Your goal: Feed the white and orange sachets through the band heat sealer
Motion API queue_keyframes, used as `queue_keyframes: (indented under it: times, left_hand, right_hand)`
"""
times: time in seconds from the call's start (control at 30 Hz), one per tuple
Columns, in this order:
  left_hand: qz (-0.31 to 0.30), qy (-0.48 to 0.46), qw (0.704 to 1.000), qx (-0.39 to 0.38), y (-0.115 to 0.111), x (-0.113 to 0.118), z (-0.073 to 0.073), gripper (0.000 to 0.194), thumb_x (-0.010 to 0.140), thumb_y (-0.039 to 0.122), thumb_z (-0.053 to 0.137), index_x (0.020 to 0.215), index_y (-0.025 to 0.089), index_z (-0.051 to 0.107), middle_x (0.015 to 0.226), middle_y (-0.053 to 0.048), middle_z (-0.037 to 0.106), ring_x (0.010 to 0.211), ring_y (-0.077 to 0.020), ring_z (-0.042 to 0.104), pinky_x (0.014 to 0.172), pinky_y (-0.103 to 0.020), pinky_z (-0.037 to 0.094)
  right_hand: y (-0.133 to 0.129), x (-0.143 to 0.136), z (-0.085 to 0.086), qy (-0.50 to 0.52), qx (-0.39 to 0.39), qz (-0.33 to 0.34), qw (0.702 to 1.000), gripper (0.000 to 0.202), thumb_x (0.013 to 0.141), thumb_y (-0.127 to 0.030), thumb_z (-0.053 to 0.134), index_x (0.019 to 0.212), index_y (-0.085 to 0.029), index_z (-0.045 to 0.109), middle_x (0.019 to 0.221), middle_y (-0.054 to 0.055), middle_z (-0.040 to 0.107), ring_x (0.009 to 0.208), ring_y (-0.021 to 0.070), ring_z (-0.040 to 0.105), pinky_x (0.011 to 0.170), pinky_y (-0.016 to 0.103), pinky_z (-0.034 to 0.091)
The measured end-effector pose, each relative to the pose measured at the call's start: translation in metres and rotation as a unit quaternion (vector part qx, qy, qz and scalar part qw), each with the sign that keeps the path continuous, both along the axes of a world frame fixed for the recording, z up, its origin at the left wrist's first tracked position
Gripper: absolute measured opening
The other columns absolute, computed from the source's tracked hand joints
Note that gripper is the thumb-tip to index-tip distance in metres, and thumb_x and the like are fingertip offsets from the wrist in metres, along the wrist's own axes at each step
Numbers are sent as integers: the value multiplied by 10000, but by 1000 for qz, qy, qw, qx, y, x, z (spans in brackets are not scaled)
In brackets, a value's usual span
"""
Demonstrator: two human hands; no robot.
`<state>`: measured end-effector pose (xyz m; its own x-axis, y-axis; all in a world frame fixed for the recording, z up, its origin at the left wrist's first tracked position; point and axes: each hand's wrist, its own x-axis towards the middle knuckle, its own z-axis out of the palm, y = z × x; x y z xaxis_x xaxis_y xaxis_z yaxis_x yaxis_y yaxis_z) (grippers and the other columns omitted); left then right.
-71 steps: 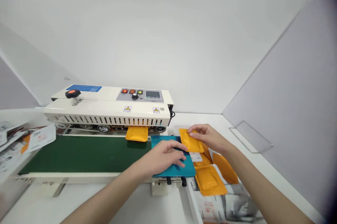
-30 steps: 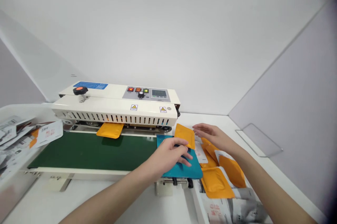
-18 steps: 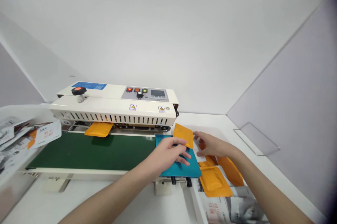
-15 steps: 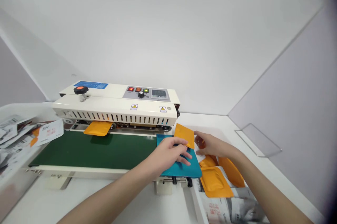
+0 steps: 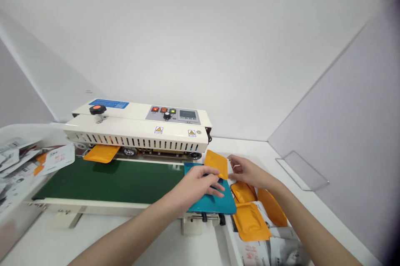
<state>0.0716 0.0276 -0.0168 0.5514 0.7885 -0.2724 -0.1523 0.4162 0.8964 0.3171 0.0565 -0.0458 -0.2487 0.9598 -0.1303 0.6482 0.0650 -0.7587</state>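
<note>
Nearest, loose orange packets (image 5: 251, 222) lie in the white bin (image 5: 232, 248). Over the teal plate (image 5: 215, 204), the left hand (image 5: 198, 185) holds the orange sachet (image 5: 218, 163) by its near edge; a light, flat grip should avoid creases. The right hand's (image 5: 251, 173) fingers curl loosely beside it, contact unclear; its far edge seems best squared to the machine (image 5: 134, 126)

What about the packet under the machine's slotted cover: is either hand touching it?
No: that orange packet is well clear of the left hand and right hand.
</note>
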Motion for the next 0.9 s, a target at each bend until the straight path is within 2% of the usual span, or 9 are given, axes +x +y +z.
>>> queue_keyframes:
  times: [0.13, 0.27, 0.37, 0.47, 0.53, 0.6, 0.77, 0.9]
  left_hand:
    - [-1, 4, 1000, -3, -1, 0, 2, 209, 848, 152, 525, 1031, 80, 597, 943, -148, 654, 839, -190, 677, 766, -332, 546]
    - [14, -24, 1000, -13, -2, -2, 7, 172, 851, 197, 558, 970, 86, 613, 1058, -169, 624, 824, -184, 675, 748, -334, 554]
    - [16, -32, 999, -21, -3, -3, 10, 177, 857, 208, 561, 972, 84, 612, 1070, -174, 620, 830, -184, 674, 739, -321, 555]
    - [18, -17, 999, -22, -4, -2, 12, 182, 866, 187, 539, 992, 74, 604, 1044, -174, 623, 842, -187, 674, 747, -314, 555]
    - [20, -15, 999, -20, -5, -3, 13, 185, 867, 189, 539, 997, 74, 603, 1033, -171, 626, 842, -188, 674, 753, -313, 555]
    - [22, -18, 999, -20, -5, -3, 12, 185, 865, 195, 547, 995, 75, 602, 1030, -170, 628, 841, -189, 675, 754, -312, 557]
    - [23, -37, 999, -32, -4, -5, 11, 163, 860, 164, 532, 979, 77, 604, 1043, -178, 632, 847, -196, 680, 746, -319, 565]
    - [27, -37, 999, -24, -4, -5, 11, 175, 845, 160, 554, 988, 79, 614, 1034, -173, 641, 859, -200, 679, 757, -316, 565]
  right_hand:
    - [3, 0, 0, 27, 35, -20, 999, 276, 752, -440, 648, 835, -212, 518, 770, 8, 621, 668, 191, 622, 570, 298, 492]
    - [7, 6, 3, 31, 96, -65, 993, 278, 780, -472, 634, 876, -222, 560, 787, 30, 667, 730, 230, 648, 646, 337, 527]
    - [9, 12, 6, 42, 116, -90, 988, 313, 762, -488, 655, 900, -217, 577, 848, 41, 679, 750, 234, 657, 681, 343, 537]
    - [8, 16, 8, 66, 98, -87, 989, 365, 765, -490, 645, 997, -220, 562, 1024, 63, 665, 749, 213, 662, 677, 342, 547]
    - [7, 16, 8, 50, 82, -81, 992, 380, 771, -482, 631, 1034, -222, 543, 1049, 71, 652, 697, 194, 652, 613, 327, 542]
    - [6, 15, 7, 15, 70, -68, 995, 332, 793, -461, 596, 1020, -224, 547, 1001, 63, 660, 665, 187, 642, 563, 306, 521]
    - [5, 8, 5, -67, 85, -30, 994, 175, 841, -391, 515, 860, -225, 567, 788, 7, 668, 644, 183, 610, 565, 284, 465]
    - [5, 7, 4, -68, 85, -17, 994, 184, 842, -389, 506, 837, -220, 578, 807, 8, 664, 666, 180, 591, 581, 281, 454]
